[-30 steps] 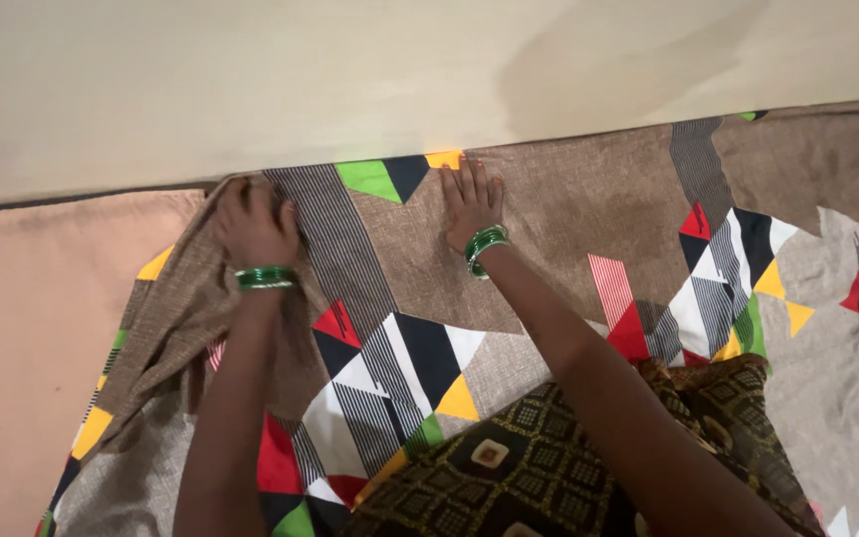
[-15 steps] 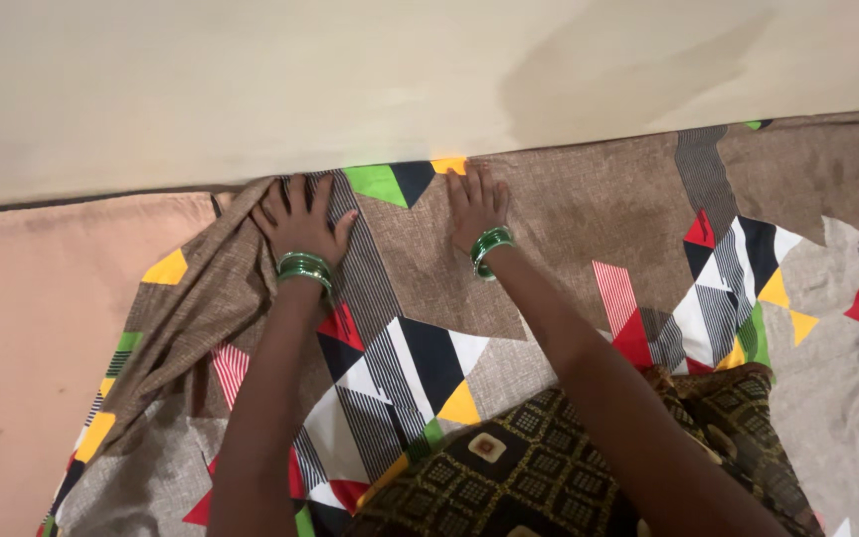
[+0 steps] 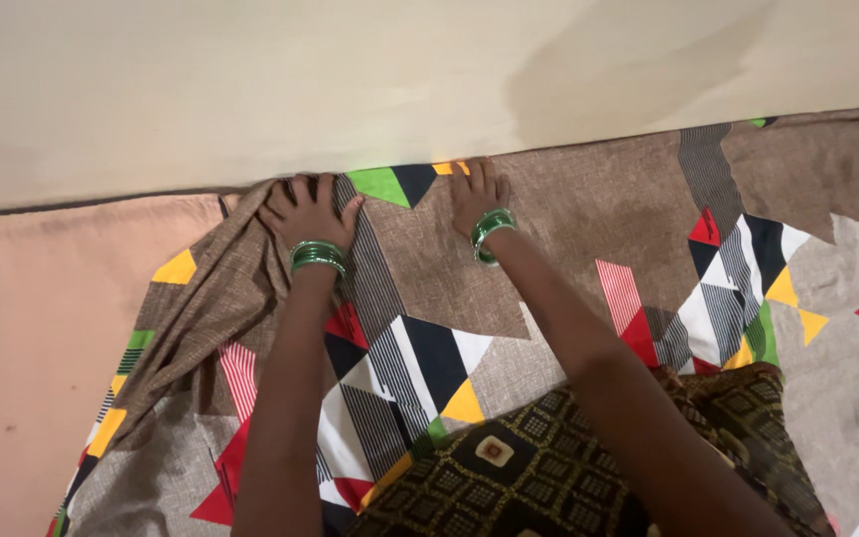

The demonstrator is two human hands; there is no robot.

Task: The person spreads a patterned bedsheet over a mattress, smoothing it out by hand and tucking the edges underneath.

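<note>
Bedsheet [image 3: 589, 229], brown with coloured triangles and striped patches, covers most of a peach mattress [image 3: 42, 338] that lies against a cream wall [image 3: 350, 70]. Sheet's far edge runs along the wall base; its left part is bunched in diagonal folds, leaving bare mattress open on the left. Right side of the sheet lies flatter and runs out of view at the right.

Left hand [image 3: 305, 211] sits at the far edge near the wall, fingers curled down into the bunched cloth, pressing or gripping a fold; a firm grip can't be confirmed. Green bangles [image 3: 317, 257] on that wrist. Right hand [image 3: 476, 189] is close by to the right, open, palm flat on the sheet, fingertips at the wall edge beside a green and black triangle patch; green bangles on this wrist too. Both forearms stretch straight forward. Dark patterned garment [image 3: 549, 467] shows at the bottom of view, over the sheet.
</note>
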